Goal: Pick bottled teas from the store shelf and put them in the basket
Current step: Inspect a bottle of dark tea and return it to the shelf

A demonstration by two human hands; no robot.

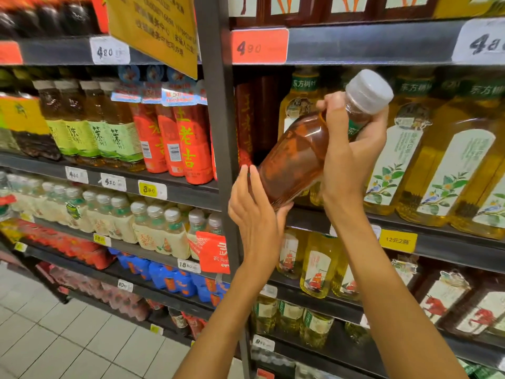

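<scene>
One amber tea bottle (297, 157) is off the shelf and in the person's hands, tilted with its white cap (369, 90) up to the right and its base down to the left; that much of the task looks done, and the carrying to the basket is still left; no basket shows in the head view, so how many bottles it already holds cannot be told.

On the far left stand green-labelled tea bottles (82, 127), and just right of them red-labelled bottles (177, 140) with blue neck tags; below these runs a row of pale, white-capped bottles (153, 228); a dark shelf upright (218, 132) divides the two bays, and the base of the held bottle lies just right of it.

The left hand (257, 209) is at the bottle's base, fingers nearly straight along its lower side and thumb beneath, a supporting grip rather than a clamp; the right hand (352, 140) has its grip closed round the bottle's neck and shoulder just under the cap, fingers curled over the top.

To the right, yellow-green tea bottles (426, 160) with white leaf-patterned labels fill the same shelf (437, 239), close behind the held bottle; the shelf above (355, 45), with its price tag (259, 46), hangs just over the cap; judged from this, the upright, the shelf overhead and the crowded neighbours are what the bottle must clear as it comes away.
</scene>
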